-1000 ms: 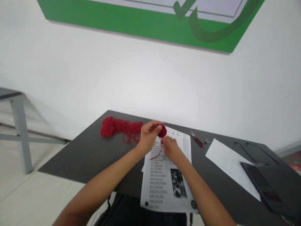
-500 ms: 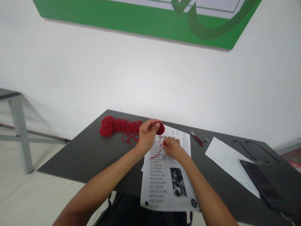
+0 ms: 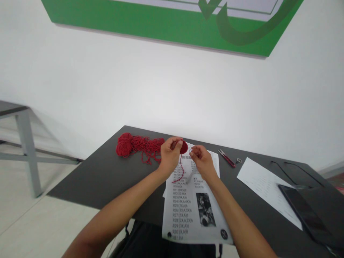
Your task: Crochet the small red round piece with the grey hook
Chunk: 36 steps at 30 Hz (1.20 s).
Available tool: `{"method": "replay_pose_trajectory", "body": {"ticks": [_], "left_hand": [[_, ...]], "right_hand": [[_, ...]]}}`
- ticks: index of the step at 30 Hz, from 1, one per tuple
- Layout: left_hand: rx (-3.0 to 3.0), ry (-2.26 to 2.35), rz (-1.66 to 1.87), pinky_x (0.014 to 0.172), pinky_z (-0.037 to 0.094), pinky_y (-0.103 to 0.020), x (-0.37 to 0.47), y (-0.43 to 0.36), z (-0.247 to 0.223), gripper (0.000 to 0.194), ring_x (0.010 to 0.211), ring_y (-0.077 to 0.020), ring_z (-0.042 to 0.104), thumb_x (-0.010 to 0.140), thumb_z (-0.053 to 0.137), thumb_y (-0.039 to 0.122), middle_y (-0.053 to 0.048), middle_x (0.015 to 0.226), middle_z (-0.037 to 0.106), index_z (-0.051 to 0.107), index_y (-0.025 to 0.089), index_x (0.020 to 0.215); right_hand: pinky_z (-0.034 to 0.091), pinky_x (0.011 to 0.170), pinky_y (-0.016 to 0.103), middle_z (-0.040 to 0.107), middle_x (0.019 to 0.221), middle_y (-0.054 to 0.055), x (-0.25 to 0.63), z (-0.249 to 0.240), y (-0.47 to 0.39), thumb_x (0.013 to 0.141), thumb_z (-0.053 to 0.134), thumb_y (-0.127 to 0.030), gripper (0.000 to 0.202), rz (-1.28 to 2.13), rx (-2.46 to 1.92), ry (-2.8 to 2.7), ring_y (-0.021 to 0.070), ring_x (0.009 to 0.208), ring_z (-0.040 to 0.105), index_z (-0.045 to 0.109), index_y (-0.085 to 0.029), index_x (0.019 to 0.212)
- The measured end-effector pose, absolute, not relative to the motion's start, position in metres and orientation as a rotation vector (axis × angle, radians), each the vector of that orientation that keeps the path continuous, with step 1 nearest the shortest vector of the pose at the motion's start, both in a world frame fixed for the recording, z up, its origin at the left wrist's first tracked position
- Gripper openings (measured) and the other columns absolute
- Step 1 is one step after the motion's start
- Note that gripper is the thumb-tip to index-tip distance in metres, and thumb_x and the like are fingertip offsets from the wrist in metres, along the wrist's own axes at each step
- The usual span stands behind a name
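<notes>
My left hand point(image 3: 170, 154) pinches a small round red crocheted piece point(image 3: 184, 147) above the printed sheet. A loose red yarn tail point(image 3: 182, 168) hangs from that piece over the paper. Just to the right, my right hand point(image 3: 202, 160) is closed, thumb and fingertips together, near the piece's edge; what it holds is too small to make out. The printed sheet point(image 3: 182, 215) with rows of text and a dark photo lies under both hands. A red yarn ball point(image 3: 124, 144) with tangled loose yarn point(image 3: 147, 145) rests to the left.
Red-handled snips point(image 3: 227, 158) and a small metal ring point(image 3: 239, 160) lie right of the sheet. Farther right are a white paper point(image 3: 264, 190), eyeglasses point(image 3: 303, 186) and a dark phone or tablet point(image 3: 306, 211). The black table point(image 3: 88, 182) meets a white wall.
My right hand has risen from the yarn tail to the level of the red piece, and the tail now hangs free of it. My left hand still holds the piece.
</notes>
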<state>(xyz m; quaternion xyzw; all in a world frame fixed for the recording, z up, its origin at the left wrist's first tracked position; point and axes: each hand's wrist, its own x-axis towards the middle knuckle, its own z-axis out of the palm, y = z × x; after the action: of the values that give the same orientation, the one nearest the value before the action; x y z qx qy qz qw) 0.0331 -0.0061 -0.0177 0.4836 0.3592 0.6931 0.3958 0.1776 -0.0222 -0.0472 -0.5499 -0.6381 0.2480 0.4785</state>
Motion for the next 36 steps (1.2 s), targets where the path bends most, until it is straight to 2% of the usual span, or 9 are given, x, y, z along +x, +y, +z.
{"method": "replay_pose_trajectory", "body": {"ticks": [2, 4, 6, 9, 13, 18, 22, 26, 36], "left_hand": [[1.316, 0.972, 1.765, 0.067, 0.053, -0.027, 0.035, -0.011, -0.018, 0.010, 0.071, -0.0155, 0.066, 0.080, 0.069, 0.022, -0.004, 0.079, 0.073, 0.074, 0.017, 0.087], [1.413, 1.012, 1.770, 0.071, 0.054, -0.028, 0.037, -0.017, -0.018, 0.011, 0.077, -0.0166, 0.068, 0.081, 0.069, 0.020, -0.005, 0.085, 0.074, 0.076, 0.018, 0.089], [1.448, 0.982, 1.749, 0.073, 0.055, -0.028, 0.039, -0.023, -0.016, 0.010, 0.080, -0.0171, 0.069, 0.082, 0.069, 0.020, -0.006, 0.088, 0.074, 0.076, 0.018, 0.088], [1.327, 0.856, 1.667, 0.063, 0.057, -0.027, 0.043, -0.031, -0.013, 0.012, 0.067, -0.0151, 0.068, 0.083, 0.071, 0.029, -0.004, 0.080, 0.072, 0.073, 0.017, 0.087], [1.212, 0.753, 1.603, 0.057, 0.055, -0.025, 0.044, -0.035, -0.008, 0.020, 0.058, -0.0125, 0.063, 0.080, 0.076, 0.035, -0.001, 0.071, 0.070, 0.071, 0.016, 0.084], [1.254, 0.641, 1.545, 0.055, 0.048, -0.023, 0.038, -0.034, -0.003, 0.031, 0.057, -0.0105, 0.056, 0.077, 0.081, 0.044, -0.001, 0.064, 0.064, 0.070, 0.015, 0.073], [1.093, 0.435, 1.373, 0.048, 0.041, -0.021, 0.035, -0.033, -0.003, 0.039, 0.049, -0.0076, 0.049, 0.073, 0.084, 0.049, 0.001, 0.059, 0.059, 0.067, 0.015, 0.071], [0.922, 0.320, 1.242, 0.044, 0.041, -0.020, 0.037, -0.036, -0.003, 0.041, 0.045, -0.0066, 0.050, 0.070, 0.088, 0.048, 0.002, 0.059, 0.060, 0.064, 0.015, 0.070], [0.895, 0.288, 1.206, 0.048, 0.051, -0.021, 0.039, -0.038, -0.003, 0.039, 0.051, -0.0094, 0.060, 0.065, 0.093, 0.040, 0.001, 0.066, 0.068, 0.068, 0.014, 0.080]], "right_hand": [[0.048, 0.066, 0.031, 0.066, 0.084, 0.000, 0.173, -0.040, -0.028, 0.087, 0.062, -0.037, 0.025, 0.742, -1.104, -1.309, 0.0164, 0.071, 0.059, 0.062, -0.022, 0.108], [0.051, 0.072, 0.033, 0.069, 0.087, 0.002, 0.167, -0.034, -0.036, 0.087, 0.066, -0.037, 0.017, 0.746, -0.994, -1.224, 0.0172, 0.076, 0.062, 0.067, -0.023, 0.097], [0.053, 0.079, 0.035, 0.070, 0.090, 0.003, 0.163, -0.028, -0.044, 0.091, 0.065, -0.034, 0.011, 0.611, -0.953, -1.272, 0.0189, 0.085, 0.065, 0.069, -0.024, 0.092], [0.053, 0.085, 0.037, 0.069, 0.102, 0.005, 0.160, -0.022, -0.053, 0.092, 0.063, -0.027, 0.010, 0.262, -0.999, -1.432, 0.0208, 0.097, 0.066, 0.073, -0.025, 0.091], [0.055, 0.082, 0.036, 0.072, 0.091, 0.003, 0.163, -0.016, -0.058, 0.095, 0.058, -0.023, 0.014, 0.103, -1.043, -1.494, 0.0191, 0.086, 0.067, 0.071, -0.024, 0.091], [0.055, 0.073, 0.032, 0.072, 0.085, 0.002, 0.164, -0.012, -0.061, 0.093, 0.063, -0.030, 0.011, 0.349, -1.079, -1.359, 0.0179, 0.077, 0.066, 0.069, -0.022, 0.089], [0.053, 0.060, 0.029, 0.070, 0.078, 0.000, 0.163, -0.014, -0.059, 0.087, 0.071, -0.043, 0.022, 0.701, -0.931, -1.228, 0.0149, 0.065, 0.063, 0.066, -0.022, 0.088], [0.055, 0.062, 0.031, 0.070, 0.079, 0.000, 0.162, -0.013, -0.057, 0.082, 0.076, -0.050, 0.030, 0.922, -0.766, -1.166, 0.0154, 0.065, 0.064, 0.064, -0.023, 0.087], [0.052, 0.057, 0.028, 0.067, 0.077, -0.001, 0.160, -0.013, -0.062, 0.087, 0.073, -0.041, 0.018, 0.725, -0.754, -1.153, 0.0151, 0.065, 0.063, 0.068, -0.024, 0.089]]}}
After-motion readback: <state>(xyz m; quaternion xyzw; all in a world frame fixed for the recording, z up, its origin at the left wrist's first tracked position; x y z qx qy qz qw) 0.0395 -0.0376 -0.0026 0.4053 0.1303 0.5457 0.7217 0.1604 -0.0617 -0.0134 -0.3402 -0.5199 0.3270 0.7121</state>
